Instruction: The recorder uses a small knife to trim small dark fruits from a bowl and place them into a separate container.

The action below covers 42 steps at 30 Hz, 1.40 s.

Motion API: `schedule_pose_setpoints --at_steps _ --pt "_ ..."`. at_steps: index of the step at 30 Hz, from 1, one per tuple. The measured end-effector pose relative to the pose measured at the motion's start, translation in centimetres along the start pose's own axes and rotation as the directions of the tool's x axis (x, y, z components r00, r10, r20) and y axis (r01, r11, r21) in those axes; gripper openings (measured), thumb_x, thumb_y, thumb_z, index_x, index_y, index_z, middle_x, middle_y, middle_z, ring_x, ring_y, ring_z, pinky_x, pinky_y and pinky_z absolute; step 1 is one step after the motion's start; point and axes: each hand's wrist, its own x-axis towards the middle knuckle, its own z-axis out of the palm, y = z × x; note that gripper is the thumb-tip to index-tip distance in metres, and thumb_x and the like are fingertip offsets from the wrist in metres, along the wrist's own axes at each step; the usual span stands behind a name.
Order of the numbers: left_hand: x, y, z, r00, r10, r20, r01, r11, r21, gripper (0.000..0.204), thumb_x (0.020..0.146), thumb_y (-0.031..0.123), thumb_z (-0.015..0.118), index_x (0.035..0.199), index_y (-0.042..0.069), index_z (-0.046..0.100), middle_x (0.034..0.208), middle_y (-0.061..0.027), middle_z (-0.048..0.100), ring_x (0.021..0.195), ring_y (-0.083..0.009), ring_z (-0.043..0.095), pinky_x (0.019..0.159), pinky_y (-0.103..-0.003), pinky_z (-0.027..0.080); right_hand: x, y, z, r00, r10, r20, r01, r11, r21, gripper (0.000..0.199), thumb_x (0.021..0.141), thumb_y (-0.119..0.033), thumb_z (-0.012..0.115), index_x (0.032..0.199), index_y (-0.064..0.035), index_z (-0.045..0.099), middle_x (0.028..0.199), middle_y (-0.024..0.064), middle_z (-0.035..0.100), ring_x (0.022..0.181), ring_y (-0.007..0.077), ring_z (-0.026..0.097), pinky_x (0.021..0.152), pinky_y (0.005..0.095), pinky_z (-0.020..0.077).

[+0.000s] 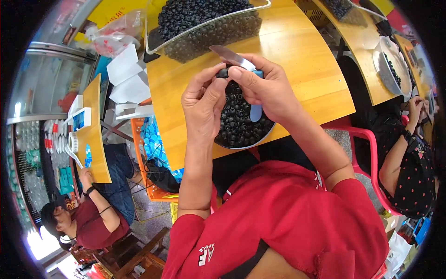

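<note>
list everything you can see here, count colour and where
dark fruit: one, black, pinched between both hands' fingertips
knife: one, grey blade and light blue handle, in the right hand
bowl: one, full of small black fruits, at the table's near edge under the hands
clear tray: one, heaped with black fruits, far side of the table
table: one, yellow wood
chair: one, red plastic, on the right
other people: two, seated at lower left and at far right
left hand: one, holding the fruit
right hand: one, gripping the knife
</note>
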Motion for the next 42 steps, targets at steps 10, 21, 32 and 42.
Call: schedule_pose_setpoints --at_steps 10,21,32,42 --pt "-0.3 0.1 0.1 1.0 -0.013 0.003 0.013 1.0 0.011 0.026 0.087 0.01 0.063 0.11 -0.001 0.061 0.077 0.0006 0.059 0.051 -0.0005 0.036 0.043 -0.016 0.024 0.1 -1.3 -0.3 0.998 -0.035 0.059 0.046 0.978 -0.204 0.033 0.085 -0.014 0.066 0.116 -0.0032 0.058 0.073 -0.0056 0.058 0.052 -0.0027 0.038 0.043 0.015 0.0254" --pt "-0.6 0.5 0.0 0.987 -0.159 0.021 0.161 0.979 -0.129 0.026 0.085 0.01 0.064 0.11 0.002 0.061 0.082 -0.0025 0.062 0.049 -0.0014 0.037 0.042 -0.016 0.026 0.6 -1.4 -1.2 0.998 -0.006 0.062 0.022 0.968 -0.249 0.037 0.082 -0.015 0.069 0.116 -0.0052 0.059 0.08 -0.0031 0.063 0.054 -0.0019 0.042 0.044 0.0147 0.0282" --pt "-0.4 0.4 0.3 0.974 -0.225 0.042 0.226 0.915 -0.335 0.026 0.089 0.017 0.061 0.111 0.004 0.059 0.087 -0.0007 0.062 0.046 -0.002 0.035 0.04 -0.015 0.027 0.2 -1.0 -0.4 0.981 -0.189 0.047 0.195 0.953 -0.23 0.037 0.083 -0.014 0.069 0.116 -0.0053 0.058 0.075 -0.0029 0.062 0.053 -0.0008 0.042 0.043 0.0156 0.0297" --pt "-0.8 0.2 0.4 0.964 -0.238 0.119 0.265 0.899 -0.348 0.027 0.089 0.021 0.061 0.111 0.006 0.058 0.084 0.0014 0.058 0.046 -0.002 0.034 0.04 -0.014 0.027 0.2 -1.6 -0.3 0.999 0.008 0.049 -0.002 0.992 -0.122 0.034 0.084 -0.013 0.068 0.114 -0.0028 0.058 0.072 -0.004 0.059 0.05 -0.0007 0.04 0.042 0.0163 0.0284"
